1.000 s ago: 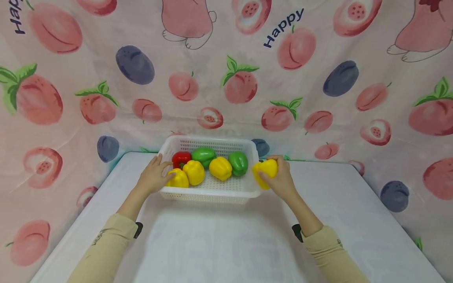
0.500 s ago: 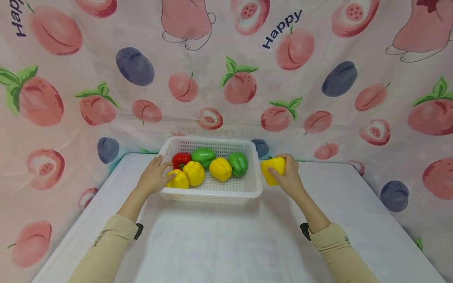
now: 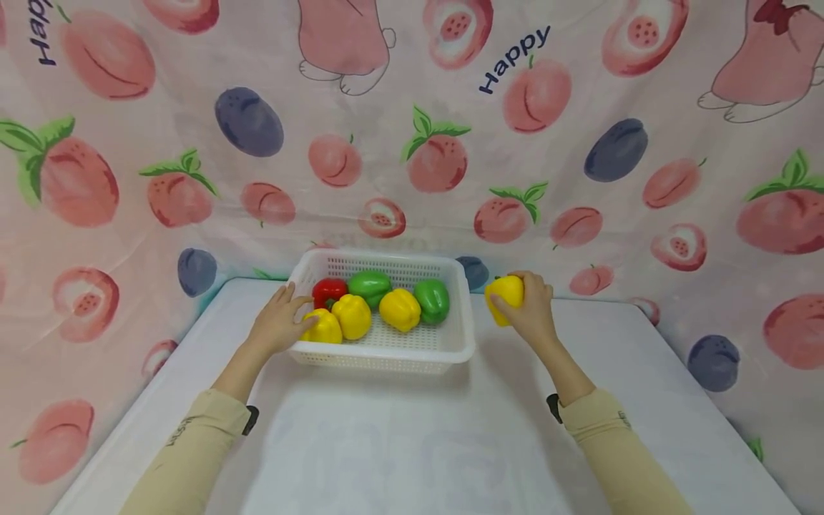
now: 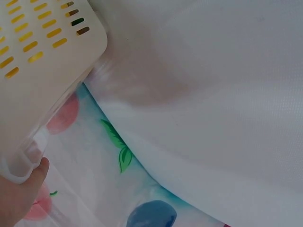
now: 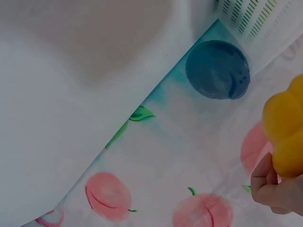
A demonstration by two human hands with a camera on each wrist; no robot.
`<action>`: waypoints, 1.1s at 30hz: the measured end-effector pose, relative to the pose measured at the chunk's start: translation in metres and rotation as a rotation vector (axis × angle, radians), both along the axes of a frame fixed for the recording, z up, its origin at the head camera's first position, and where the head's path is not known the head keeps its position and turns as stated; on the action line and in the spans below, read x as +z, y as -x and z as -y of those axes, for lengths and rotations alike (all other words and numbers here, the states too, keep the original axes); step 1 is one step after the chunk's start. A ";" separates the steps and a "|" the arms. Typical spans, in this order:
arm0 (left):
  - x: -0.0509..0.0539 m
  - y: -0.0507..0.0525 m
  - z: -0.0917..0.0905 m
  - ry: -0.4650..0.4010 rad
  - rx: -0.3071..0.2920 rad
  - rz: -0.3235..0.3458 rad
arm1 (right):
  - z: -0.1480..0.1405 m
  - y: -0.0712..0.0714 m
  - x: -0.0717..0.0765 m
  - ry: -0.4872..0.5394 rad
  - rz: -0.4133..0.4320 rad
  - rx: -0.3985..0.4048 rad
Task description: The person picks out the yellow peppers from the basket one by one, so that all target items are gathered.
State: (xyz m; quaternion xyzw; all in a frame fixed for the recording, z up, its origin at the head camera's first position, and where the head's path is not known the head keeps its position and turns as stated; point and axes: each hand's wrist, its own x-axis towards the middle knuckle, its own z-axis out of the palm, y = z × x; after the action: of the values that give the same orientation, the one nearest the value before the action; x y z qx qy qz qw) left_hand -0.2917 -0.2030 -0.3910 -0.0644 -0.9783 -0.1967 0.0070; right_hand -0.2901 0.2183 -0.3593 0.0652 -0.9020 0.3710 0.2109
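The right hand [image 3: 534, 306] carries its yellow pepper [image 3: 507, 290] away from the right rim of the basket [image 3: 386, 351]; once overlapping that rim, the pepper now sits clear of it.

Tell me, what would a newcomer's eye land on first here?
Probably the shiny colours in the white basket: one red pepper, two green peppers and three yellow peppers. Then another yellow pepper, in the right hand past the basket's right end, while the left hand holds its left rim. Behind them, the backdrop shows big pink fruit and the word "Happy".
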 end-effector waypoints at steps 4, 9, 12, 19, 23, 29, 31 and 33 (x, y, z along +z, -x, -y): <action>-0.001 0.001 0.002 0.002 0.001 0.003 | 0.001 0.009 0.000 -0.022 0.028 -0.034; -0.001 0.000 0.000 0.001 -0.001 -0.001 | 0.001 0.021 -0.007 -0.060 0.097 -0.085; 0.000 -0.001 -0.001 0.006 -0.003 -0.001 | 0.002 0.027 -0.013 -0.102 0.126 -0.108; 0.003 -0.002 -0.001 0.014 0.005 -0.008 | 0.009 0.041 -0.022 -0.147 0.112 -0.143; 0.001 -0.001 0.001 0.019 -0.010 -0.024 | 0.013 0.047 -0.026 -0.169 0.121 -0.176; 0.000 -0.001 0.003 0.037 -0.042 -0.038 | 0.016 0.051 -0.033 -0.177 0.161 -0.238; 0.000 -0.001 0.002 0.037 -0.037 -0.037 | 0.016 0.053 -0.036 -0.179 0.171 -0.245; 0.000 -0.001 0.001 0.036 -0.029 -0.030 | 0.016 0.054 -0.037 -0.181 0.183 -0.245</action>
State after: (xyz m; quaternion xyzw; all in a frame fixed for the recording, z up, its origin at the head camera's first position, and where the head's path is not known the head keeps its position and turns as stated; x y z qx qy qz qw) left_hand -0.2908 -0.2042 -0.3908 -0.0816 -0.9805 -0.1782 0.0175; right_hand -0.3445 0.2025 -0.3967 -0.0603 -0.9484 0.2640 0.1650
